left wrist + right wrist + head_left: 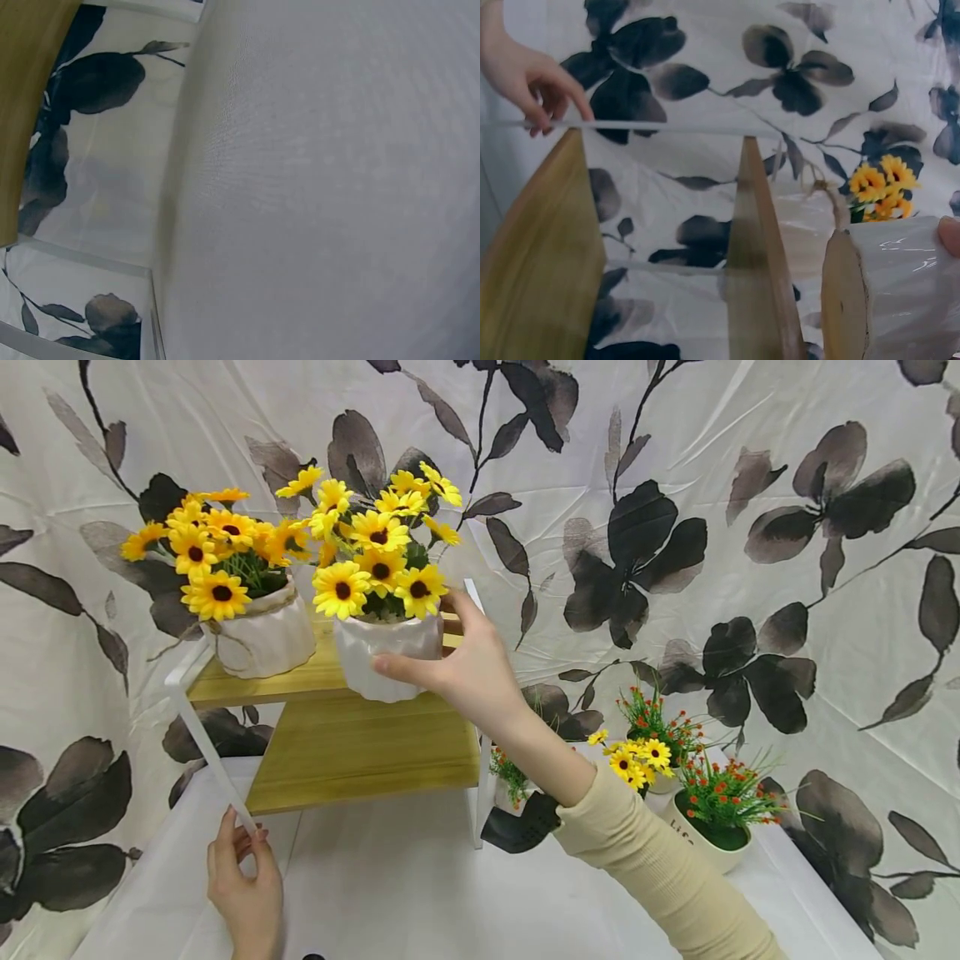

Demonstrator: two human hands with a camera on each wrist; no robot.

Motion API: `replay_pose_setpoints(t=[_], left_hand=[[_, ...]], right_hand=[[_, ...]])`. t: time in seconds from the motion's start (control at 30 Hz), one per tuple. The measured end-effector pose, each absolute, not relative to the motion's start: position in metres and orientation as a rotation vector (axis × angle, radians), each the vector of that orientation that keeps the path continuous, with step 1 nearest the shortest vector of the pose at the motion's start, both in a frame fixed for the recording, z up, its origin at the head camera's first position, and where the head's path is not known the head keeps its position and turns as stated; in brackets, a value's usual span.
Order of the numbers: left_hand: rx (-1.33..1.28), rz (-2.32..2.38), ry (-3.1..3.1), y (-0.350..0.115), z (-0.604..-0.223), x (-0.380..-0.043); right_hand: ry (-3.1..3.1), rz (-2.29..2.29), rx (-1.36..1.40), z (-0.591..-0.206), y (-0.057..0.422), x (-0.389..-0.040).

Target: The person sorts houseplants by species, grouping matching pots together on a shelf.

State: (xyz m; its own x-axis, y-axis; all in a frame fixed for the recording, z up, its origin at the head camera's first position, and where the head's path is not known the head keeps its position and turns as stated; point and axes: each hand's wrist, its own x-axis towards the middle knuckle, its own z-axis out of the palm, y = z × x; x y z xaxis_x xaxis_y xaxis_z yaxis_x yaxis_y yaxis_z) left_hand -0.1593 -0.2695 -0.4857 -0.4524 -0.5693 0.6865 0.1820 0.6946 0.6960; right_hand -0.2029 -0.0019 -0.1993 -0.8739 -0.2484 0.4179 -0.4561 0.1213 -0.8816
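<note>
My right hand [468, 664] grips a white ceramic pot [375, 647] of yellow sunflower-like flowers [378, 539], thumb on the front and fingers round the far side. In the right wrist view the bare underside of the held pot [844, 307] shows, with a gap between it and the shelf board [761, 247]. Low at the left, my left hand [243, 881] pinches the white metal leg of a two-tier wooden shelf [367, 743] between thumb and fingers. On the top tier, at its left end, stands a similar white pot [266, 635] with twine round it and yellow flowers.
Right of the shelf, behind my sleeve, stand a cream pot [708, 839] with red-flowered greenery, a yellow bunch [637, 760] and another red-flowered plant [660, 727]. A black object [521, 822] sits near my right forearm. Floral cloth [637, 568] hangs behind the white table [390, 893].
</note>
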Motion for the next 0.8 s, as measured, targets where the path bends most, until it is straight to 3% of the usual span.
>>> replay_pose_setpoints(t=[0.8], left_hand=[[0.35,-0.918,-1.892,-0.271,-0.489,-0.161]], right_hand=[[-2.379,1.684,0.568,-0.19,-0.059,-0.257]])
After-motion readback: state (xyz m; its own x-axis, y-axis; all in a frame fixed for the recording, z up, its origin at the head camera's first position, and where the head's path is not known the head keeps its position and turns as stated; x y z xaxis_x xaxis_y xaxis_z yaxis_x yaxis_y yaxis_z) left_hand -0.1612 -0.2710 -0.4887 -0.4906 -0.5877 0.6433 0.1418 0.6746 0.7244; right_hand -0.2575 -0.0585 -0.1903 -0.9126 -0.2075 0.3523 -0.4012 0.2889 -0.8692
